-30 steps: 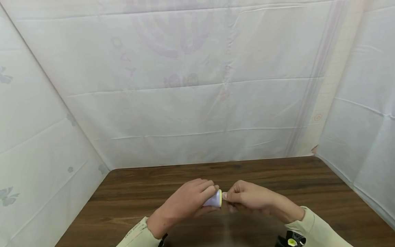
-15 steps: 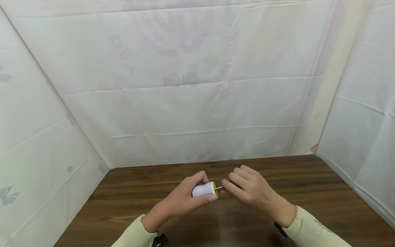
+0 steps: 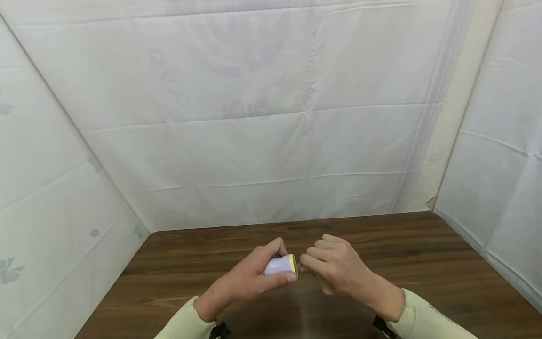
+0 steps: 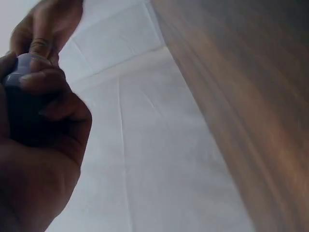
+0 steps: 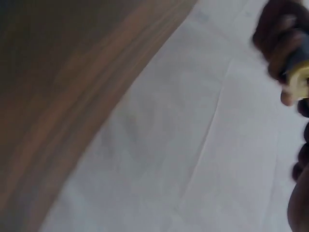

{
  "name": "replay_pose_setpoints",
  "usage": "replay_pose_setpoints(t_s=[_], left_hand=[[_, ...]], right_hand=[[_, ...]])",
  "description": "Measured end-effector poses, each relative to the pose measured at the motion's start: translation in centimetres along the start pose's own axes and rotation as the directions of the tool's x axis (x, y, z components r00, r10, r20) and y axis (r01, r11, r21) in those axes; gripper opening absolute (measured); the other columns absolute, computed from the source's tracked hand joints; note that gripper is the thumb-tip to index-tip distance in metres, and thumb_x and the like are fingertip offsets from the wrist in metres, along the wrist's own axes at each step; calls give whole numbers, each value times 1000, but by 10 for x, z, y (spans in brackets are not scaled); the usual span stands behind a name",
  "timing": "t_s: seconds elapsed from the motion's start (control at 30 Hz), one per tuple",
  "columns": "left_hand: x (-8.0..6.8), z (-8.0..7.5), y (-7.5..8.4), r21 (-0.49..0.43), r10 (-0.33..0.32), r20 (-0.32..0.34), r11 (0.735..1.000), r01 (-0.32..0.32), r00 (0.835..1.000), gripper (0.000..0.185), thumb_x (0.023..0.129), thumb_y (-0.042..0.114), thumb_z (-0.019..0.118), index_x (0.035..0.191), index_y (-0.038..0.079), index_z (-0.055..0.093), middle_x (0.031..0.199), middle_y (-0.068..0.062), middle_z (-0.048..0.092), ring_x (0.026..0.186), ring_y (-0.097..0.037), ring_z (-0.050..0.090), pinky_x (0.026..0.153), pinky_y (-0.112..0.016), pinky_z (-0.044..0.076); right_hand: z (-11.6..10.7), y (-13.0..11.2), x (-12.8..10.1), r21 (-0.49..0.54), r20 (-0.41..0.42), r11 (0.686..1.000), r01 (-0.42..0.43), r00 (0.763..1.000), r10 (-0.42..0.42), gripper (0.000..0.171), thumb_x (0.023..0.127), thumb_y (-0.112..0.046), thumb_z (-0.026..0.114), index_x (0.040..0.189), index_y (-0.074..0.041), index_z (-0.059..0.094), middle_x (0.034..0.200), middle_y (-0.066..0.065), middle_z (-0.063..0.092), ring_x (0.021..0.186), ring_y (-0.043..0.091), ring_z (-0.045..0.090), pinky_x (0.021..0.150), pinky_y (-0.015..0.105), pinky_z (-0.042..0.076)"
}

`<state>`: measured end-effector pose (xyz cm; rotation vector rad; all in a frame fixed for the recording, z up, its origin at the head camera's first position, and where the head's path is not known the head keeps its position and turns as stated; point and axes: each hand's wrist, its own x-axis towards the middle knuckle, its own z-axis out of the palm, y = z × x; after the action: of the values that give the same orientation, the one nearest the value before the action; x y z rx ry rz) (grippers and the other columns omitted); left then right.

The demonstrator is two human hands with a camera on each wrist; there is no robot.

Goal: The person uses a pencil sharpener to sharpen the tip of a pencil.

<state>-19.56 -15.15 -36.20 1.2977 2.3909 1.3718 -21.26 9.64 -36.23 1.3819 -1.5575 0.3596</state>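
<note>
In the head view, a small lavender cylinder with a yellow end [image 3: 281,266] is gripped in the left hand [image 3: 254,278], the fingers being curled round its body and the yellow end being turned toward the right hand [image 3: 334,270]. The cylinder is held just above the brown wooden bench [image 3: 423,254], near the middle of it. A thin reddish piece [image 3: 298,265] is seen sticking out of the yellow end, and the curled fingers of the right hand are closed at it; whether it is truly pinched cannot be told for certain at this size. Pale sleeves [image 3: 423,315] are worn on both forearms. White sheeting [image 3: 254,141] is hung behind and on both sides of the bench.

In the left wrist view, the left hand [image 4: 38,145] is shown dark and close, its fingers [image 4: 41,77] being wrapped over the lavender body [image 4: 17,67]. The wood grain of the bench [image 4: 241,72] and the sheeting [image 4: 159,169] are seen beyond.

In the right wrist view, the picture is blurred. The yellow end [image 5: 299,79] is seen at the right edge, held by the fingers of the left hand [image 5: 277,36]. Only the edge of the right hand [image 5: 299,203] is caught, and its grip cannot be told here.
</note>
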Motion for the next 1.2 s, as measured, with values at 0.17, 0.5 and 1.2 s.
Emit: replay_pose_setpoints(t_s=[0.17,0.5,1.2], left_hand=[[-1,1,-1,481,118,-14,871,-97,993,40,100,43,75,114,16,50,93,8,64,69,1,55,59,-13,48],[3,7,1,797,360,100,529,-291,928,49,87,27,92,121,12,60,109,4,63,92,-11,61,84,-26,54],[2,7,-3,492,25,35,870,-38,999,41,105,36,67,138,16,53,117,8,63,89,1,58,73,-15,50]], right_hand=[[-9,-11,-2,395,467,689,-608,779,419,37,105,-20,67,72,-19,51,60,-15,36,54,-6,25,50,14,27],[-18,9,-10,332,943,-359,-872,309,122,47,115,-32,48,80,0,52,57,-8,31,44,7,19,43,26,19],[-5,-10,-24,414,340,756,-507,857,388,20,94,0,79,104,-15,70,99,-9,61,91,1,66,80,12,55]])
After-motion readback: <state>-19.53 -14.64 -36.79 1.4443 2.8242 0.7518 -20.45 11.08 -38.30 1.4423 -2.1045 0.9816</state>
